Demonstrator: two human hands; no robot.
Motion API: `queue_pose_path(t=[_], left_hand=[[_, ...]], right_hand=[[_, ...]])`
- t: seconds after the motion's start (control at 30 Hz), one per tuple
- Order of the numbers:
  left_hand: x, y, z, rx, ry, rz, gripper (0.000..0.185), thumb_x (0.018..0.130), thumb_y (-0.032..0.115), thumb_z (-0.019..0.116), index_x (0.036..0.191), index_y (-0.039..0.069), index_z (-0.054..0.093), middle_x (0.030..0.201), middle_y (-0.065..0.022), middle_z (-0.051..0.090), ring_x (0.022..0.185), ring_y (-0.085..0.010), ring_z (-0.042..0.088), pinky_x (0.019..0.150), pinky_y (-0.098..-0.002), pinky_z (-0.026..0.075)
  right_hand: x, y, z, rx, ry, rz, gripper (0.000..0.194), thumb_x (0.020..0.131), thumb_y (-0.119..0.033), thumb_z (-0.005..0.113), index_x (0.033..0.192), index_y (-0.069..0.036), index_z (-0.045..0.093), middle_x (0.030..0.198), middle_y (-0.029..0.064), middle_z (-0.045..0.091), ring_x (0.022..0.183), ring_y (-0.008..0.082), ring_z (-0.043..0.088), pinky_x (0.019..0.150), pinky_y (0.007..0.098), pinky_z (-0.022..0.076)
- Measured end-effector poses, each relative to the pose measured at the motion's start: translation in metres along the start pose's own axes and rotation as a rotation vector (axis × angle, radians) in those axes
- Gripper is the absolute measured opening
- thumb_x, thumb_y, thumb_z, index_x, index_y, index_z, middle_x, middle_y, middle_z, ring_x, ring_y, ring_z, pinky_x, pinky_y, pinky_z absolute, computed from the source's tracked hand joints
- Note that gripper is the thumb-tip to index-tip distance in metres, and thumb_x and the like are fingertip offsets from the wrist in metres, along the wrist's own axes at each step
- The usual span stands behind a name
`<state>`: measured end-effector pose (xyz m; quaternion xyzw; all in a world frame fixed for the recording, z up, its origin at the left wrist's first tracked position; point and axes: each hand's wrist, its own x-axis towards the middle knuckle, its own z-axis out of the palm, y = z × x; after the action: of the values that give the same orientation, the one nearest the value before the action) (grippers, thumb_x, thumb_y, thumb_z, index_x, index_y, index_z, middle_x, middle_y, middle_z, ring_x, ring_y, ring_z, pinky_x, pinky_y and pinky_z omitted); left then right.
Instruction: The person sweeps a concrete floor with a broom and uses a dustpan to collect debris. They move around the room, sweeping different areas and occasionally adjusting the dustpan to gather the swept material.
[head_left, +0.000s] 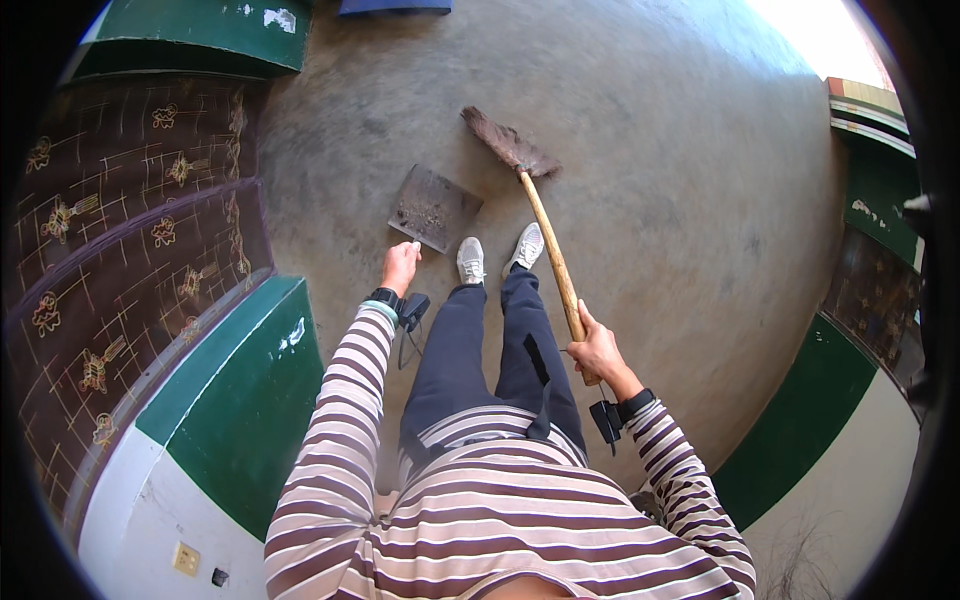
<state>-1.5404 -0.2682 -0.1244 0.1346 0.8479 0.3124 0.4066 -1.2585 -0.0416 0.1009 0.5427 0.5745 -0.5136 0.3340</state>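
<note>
My right hand (600, 349) is wrapped around the upper end of a broom's wooden handle (551, 232). The broom's brownish bristle head (506, 142) rests on the concrete floor ahead of my feet. To its lower left is a flat dark dustpan (433, 214), with bits of dirt scattered over its surface. My left hand (402, 266) is closed at the dustpan's near edge, apparently around its handle, which the fingers mostly hide. A gap of bare floor separates dustpan and bristles.
White shoes (471, 261) stand just behind the dustpan. Brown patterned curtains (150, 180) hang in a wall opening at left, above a green-and-white wall (247, 397). Another green wall (799, 405) curves along the right. A blue object (395, 7) lies at the far edge.
</note>
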Motion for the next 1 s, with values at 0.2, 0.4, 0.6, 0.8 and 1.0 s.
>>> queue_pose_path(t=[0.2, 0.4, 0.6, 0.8, 1.0], left_hand=[[0.006, -0.001, -0.003, 0.026, 0.043, -0.008, 0.037, 0.088, 0.032, 0.053, 0.064, 0.004, 0.058, 0.061, -0.0164, 0.057, 0.058, -0.0281, 0.055, 0.057, -0.0403, 0.042], [-0.018, -0.024, -0.014, 0.010, 0.038, -0.091, 0.037, 0.087, 0.034, 0.054, 0.063, 0.006, 0.059, 0.059, -0.0130, 0.057, 0.056, -0.0253, 0.054, 0.056, -0.0376, 0.042], [-0.058, -0.053, -0.020, -0.043, 0.130, -0.174, 0.036, 0.087, 0.034, 0.055, 0.063, 0.008, 0.060, 0.057, -0.0103, 0.056, 0.055, -0.0236, 0.053, 0.056, -0.0373, 0.042], [-0.066, -0.069, -0.029, -0.064, 0.157, -0.314, 0.036, 0.081, 0.040, 0.057, 0.069, 0.006, 0.064, 0.071, -0.0166, 0.063, 0.070, -0.0324, 0.061, 0.066, -0.0411, 0.046], [-0.074, -0.073, -0.040, -0.118, 0.185, -0.419, 0.036, 0.080, 0.037, 0.059, 0.083, 0.003, 0.066, 0.082, -0.0175, 0.066, 0.078, -0.0335, 0.063, 0.071, -0.0415, 0.047]], right_hand=[[-0.018, 0.009, 0.031, -0.113, -0.182, -0.010, 0.081, 0.069, 0.002, 0.056, 0.143, -0.013, 0.028, 0.070, 0.0122, 0.061, 0.049, 0.0174, 0.060, 0.052, 0.0309, 0.0522], [-0.068, 0.002, -0.009, -0.020, -0.210, 0.018, 0.078, 0.065, -0.002, 0.059, 0.139, -0.007, 0.036, 0.063, 0.0073, 0.057, 0.048, 0.0139, 0.057, 0.051, 0.0281, 0.0501], [-0.068, -0.026, -0.026, 0.236, -0.191, -0.023, 0.082, 0.064, 0.005, 0.057, 0.141, -0.001, 0.029, 0.065, 0.0066, 0.055, 0.046, 0.0143, 0.054, 0.045, 0.0281, 0.0469], [-0.058, -0.070, -0.051, 0.284, -0.156, -0.106, 0.080, 0.064, 0.007, 0.057, 0.140, -0.002, 0.032, 0.063, 0.0060, 0.054, 0.045, 0.0144, 0.054, 0.044, 0.0265, 0.0452], [-0.046, -0.129, -0.085, 0.365, -0.226, -0.086, 0.076, 0.066, 0.005, 0.056, 0.139, -0.005, 0.035, 0.062, 0.0049, 0.054, 0.044, 0.0130, 0.053, 0.043, 0.0251, 0.0449]])
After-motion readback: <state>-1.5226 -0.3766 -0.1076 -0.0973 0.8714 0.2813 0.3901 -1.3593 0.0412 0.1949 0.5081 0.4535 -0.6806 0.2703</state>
